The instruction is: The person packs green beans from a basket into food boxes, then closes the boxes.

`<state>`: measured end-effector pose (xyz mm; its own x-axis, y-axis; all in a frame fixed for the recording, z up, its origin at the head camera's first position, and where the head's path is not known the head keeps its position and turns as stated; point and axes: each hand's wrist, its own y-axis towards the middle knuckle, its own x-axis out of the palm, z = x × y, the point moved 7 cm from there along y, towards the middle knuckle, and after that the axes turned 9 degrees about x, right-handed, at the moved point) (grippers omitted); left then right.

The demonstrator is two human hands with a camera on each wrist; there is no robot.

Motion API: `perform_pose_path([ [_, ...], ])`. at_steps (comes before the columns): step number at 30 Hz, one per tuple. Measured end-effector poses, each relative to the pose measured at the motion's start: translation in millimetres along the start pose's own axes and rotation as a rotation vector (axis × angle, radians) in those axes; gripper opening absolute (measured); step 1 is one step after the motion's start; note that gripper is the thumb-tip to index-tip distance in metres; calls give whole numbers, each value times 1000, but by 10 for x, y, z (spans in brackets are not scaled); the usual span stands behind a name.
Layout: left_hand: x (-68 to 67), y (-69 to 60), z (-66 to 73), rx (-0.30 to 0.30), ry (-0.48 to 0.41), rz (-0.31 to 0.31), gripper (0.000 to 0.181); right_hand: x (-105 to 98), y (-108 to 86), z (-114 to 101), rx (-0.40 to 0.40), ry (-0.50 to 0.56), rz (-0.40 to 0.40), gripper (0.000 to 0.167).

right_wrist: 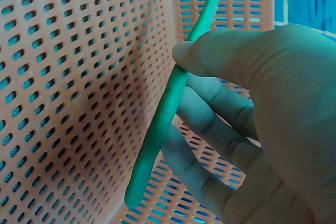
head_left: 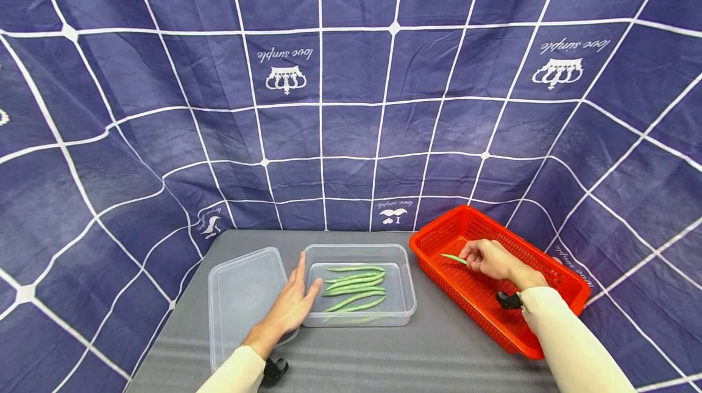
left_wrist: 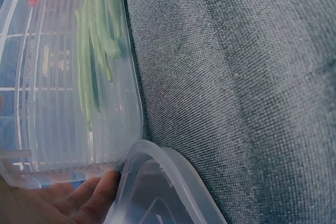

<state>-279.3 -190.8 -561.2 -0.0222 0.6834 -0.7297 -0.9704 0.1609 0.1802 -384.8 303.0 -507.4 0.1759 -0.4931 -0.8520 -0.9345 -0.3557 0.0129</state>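
Inside the red basket (head_left: 439, 283), my right hand (head_left: 490, 260) pinches one green bean (head_left: 454, 258) between thumb and fingers. The right wrist view shows that green bean (right_wrist: 160, 121) held slantwise near the perforated wall. My left hand (head_left: 290, 303) rests against the left side of a clear plastic container (head_left: 359, 322), its fingers fairly straight and the thumb over the rim. In the left wrist view its fingers (left_wrist: 86, 200) touch the container's end. Several green beans (head_left: 353, 289) lie side by side in the container.
A translucent lid (head_left: 241, 301) lies on the grey table (head_left: 351, 359) left of the container, partly under the left forearm. A blue curtain (head_left: 351, 131) with white lines surrounds the table at the back and sides. The basket stands at an angle on the right.
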Motion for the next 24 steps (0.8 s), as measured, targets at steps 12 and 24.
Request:
perform_pose_path([
  [12, -7, 0, 13, -2, -7, 4, 88, -138, 15, -164, -27, 4, 40, 27],
  [24, 8, -4, -6, -10, -6, -3, 90, -242, 49, -376, -62, -29, 93, 28],
])
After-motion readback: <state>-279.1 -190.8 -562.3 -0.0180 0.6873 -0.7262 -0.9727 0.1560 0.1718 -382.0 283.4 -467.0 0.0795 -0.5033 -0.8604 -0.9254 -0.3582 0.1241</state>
